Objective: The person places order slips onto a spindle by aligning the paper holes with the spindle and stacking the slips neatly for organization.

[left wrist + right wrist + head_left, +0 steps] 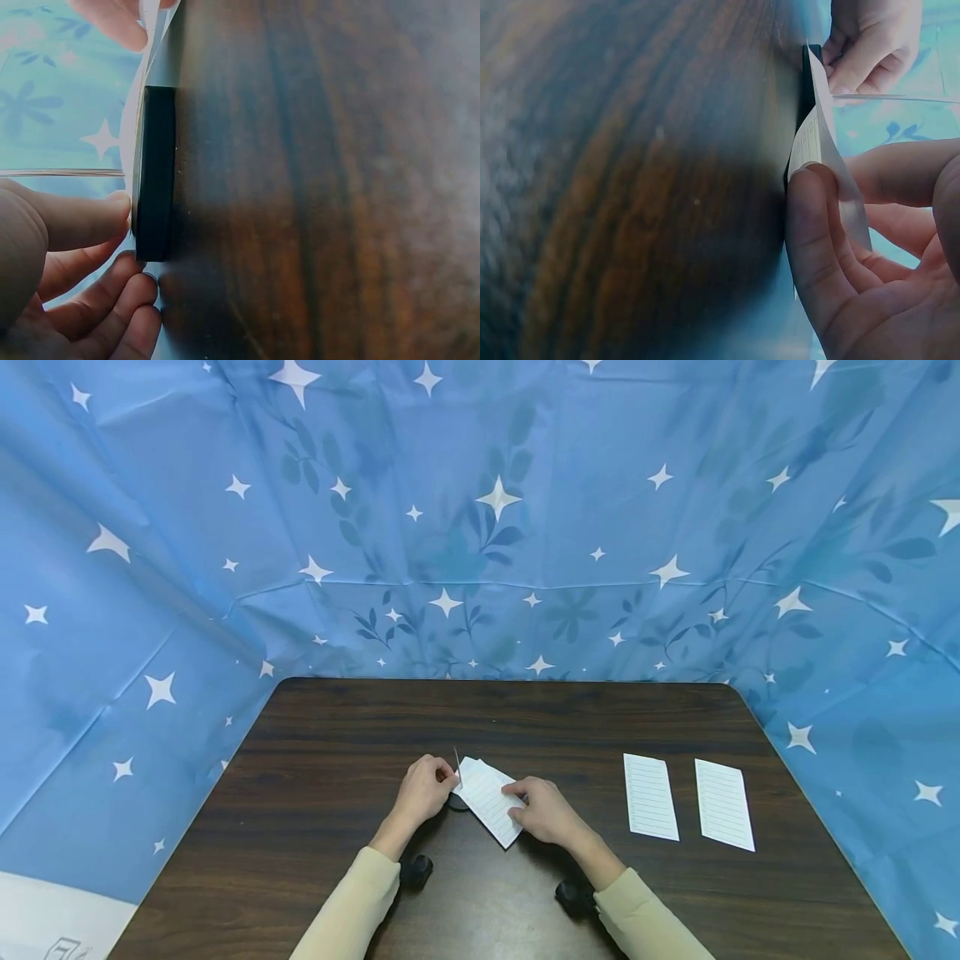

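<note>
A paper spike stands between the hands, its thin metal rod (457,762) upright and its round black base (156,172) on the table. White lined paper slips (486,795) lie overlapped at a slant over the base, their upper left corner at the rod. At that corner my left hand (423,789) pinches the paper; its thumb presses down and its other fingers curl beside the base. Across from it, my right hand (549,814) grips the right edge of the slips between thumb and fingers. The sheet (826,150) bends upward there in the right wrist view.
Two more lined slips, one (651,797) nearer and one (724,804) farther right, lie flat on the dark wooden table (315,860). Behind the table hangs a blue star-patterned curtain (555,527). Black wrist cameras sit below both hands.
</note>
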`<act>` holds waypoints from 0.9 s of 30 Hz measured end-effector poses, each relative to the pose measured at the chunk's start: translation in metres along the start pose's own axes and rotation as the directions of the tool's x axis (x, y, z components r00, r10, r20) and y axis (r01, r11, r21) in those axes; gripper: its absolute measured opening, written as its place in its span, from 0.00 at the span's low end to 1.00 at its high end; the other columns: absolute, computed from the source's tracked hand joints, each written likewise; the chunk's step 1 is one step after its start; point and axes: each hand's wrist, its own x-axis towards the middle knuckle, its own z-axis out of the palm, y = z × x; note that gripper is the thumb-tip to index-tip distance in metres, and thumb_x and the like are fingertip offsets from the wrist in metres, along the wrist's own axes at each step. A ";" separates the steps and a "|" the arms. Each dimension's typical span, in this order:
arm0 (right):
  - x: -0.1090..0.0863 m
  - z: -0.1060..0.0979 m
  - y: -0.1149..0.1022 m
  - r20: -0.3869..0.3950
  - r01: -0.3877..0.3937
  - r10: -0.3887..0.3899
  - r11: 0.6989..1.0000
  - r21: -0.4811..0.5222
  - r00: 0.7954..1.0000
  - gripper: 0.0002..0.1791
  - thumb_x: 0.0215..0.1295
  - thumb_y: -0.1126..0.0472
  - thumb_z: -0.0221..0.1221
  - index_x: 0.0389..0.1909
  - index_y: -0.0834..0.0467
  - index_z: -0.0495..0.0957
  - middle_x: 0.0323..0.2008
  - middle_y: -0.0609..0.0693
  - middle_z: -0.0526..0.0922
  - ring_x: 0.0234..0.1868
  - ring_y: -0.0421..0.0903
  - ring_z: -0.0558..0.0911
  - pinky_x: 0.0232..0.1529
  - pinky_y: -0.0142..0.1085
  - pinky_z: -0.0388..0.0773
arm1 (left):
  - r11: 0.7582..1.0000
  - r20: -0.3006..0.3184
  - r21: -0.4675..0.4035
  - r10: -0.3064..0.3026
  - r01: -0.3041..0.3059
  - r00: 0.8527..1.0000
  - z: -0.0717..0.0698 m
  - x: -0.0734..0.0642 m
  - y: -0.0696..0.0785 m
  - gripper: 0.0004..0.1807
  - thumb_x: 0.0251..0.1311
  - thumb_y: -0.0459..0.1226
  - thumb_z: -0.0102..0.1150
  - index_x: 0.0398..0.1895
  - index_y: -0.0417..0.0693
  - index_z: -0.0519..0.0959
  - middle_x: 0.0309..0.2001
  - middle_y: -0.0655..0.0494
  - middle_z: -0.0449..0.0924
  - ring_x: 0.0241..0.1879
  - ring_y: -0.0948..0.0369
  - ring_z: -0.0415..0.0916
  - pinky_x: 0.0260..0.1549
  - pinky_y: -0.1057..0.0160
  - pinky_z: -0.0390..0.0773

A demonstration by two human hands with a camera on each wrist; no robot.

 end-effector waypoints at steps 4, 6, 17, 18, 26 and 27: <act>0.000 -0.001 -0.002 0.007 -0.006 0.006 1.000 -0.009 1.000 0.17 0.61 0.72 0.64 0.52 0.66 0.84 0.45 0.57 0.83 0.35 0.44 0.76 0.36 0.38 0.75 | 1.000 0.014 -0.010 -0.014 0.014 1.000 -0.001 0.001 -0.001 0.06 0.64 0.36 0.67 0.29 0.47 0.82 0.34 0.56 0.75 0.30 0.60 0.71 0.32 0.58 0.74; 0.000 -0.001 -0.002 0.011 -0.011 0.011 1.000 -0.012 1.000 0.17 0.62 0.72 0.64 0.52 0.65 0.84 0.44 0.56 0.83 0.35 0.44 0.76 0.36 0.39 0.75 | 1.000 0.022 -0.013 -0.018 0.018 1.000 -0.001 0.002 -0.001 0.06 0.64 0.36 0.67 0.29 0.48 0.82 0.34 0.56 0.75 0.31 0.60 0.72 0.32 0.58 0.75; -0.002 -0.005 -0.005 -0.012 -0.002 0.001 0.998 -0.062 1.000 0.15 0.60 0.71 0.63 0.49 0.66 0.85 0.39 0.54 0.81 0.36 0.46 0.76 0.40 0.43 0.75 | 1.000 0.038 -0.026 -0.001 0.002 0.999 -0.004 0.001 -0.001 0.05 0.64 0.36 0.67 0.30 0.48 0.83 0.35 0.56 0.76 0.31 0.60 0.73 0.34 0.57 0.75; -0.002 -0.006 -0.005 -0.013 -0.002 0.001 0.997 -0.073 1.000 0.15 0.60 0.71 0.63 0.48 0.66 0.85 0.38 0.54 0.81 0.36 0.47 0.76 0.40 0.43 0.76 | 1.000 0.041 -0.025 -0.003 0.004 0.999 -0.004 0.001 -0.001 0.05 0.64 0.37 0.67 0.30 0.48 0.83 0.35 0.56 0.76 0.31 0.60 0.73 0.34 0.57 0.75; -0.010 -0.012 -0.009 -0.008 -0.005 0.004 0.989 -0.148 1.000 0.13 0.58 0.71 0.64 0.46 0.65 0.86 0.35 0.52 0.81 0.36 0.46 0.77 0.40 0.45 0.77 | 1.000 0.055 -0.012 -0.028 0.028 0.998 -0.006 0.000 0.002 0.06 0.65 0.37 0.67 0.30 0.49 0.82 0.35 0.56 0.75 0.31 0.60 0.72 0.34 0.57 0.75; -0.010 -0.013 -0.009 -0.006 0.001 -0.002 0.988 -0.156 1.000 0.13 0.58 0.70 0.65 0.45 0.65 0.86 0.35 0.51 0.80 0.35 0.45 0.77 0.40 0.44 0.77 | 1.000 0.056 -0.009 -0.027 0.028 0.998 -0.006 0.000 0.003 0.06 0.65 0.37 0.67 0.30 0.49 0.82 0.35 0.56 0.75 0.31 0.60 0.72 0.34 0.57 0.75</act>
